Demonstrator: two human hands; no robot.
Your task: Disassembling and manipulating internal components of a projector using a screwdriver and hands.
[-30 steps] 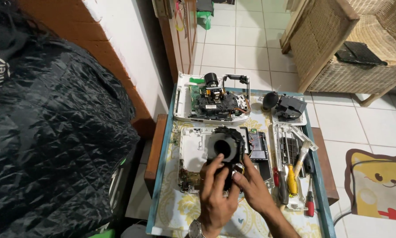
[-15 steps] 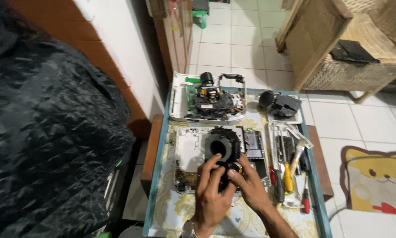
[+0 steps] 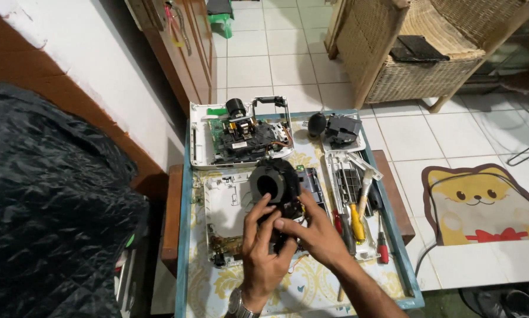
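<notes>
My left hand (image 3: 263,247) and my right hand (image 3: 315,232) both grip a black ring-shaped lens assembly (image 3: 275,182), held over an opened white device shell (image 3: 226,200) with a circuit board in it. My fingers wrap the lower part of the black unit, so its underside is hidden. A watch shows on my left wrist. Beyond it lies a second opened white casing (image 3: 241,136) full of black and green electronic parts.
The small table (image 3: 185,235) has a blue rim and a patterned cloth. Screwdrivers and a hammer lie on a white tray (image 3: 358,200) at the right. Two black parts (image 3: 335,126) sit at the back right. A dark quilted cover (image 3: 46,206) fills the left; a wicker chair (image 3: 417,53) stands behind.
The view has shifted slightly. My hands stay on the black lens assembly, turning it a little over the white shell.
</notes>
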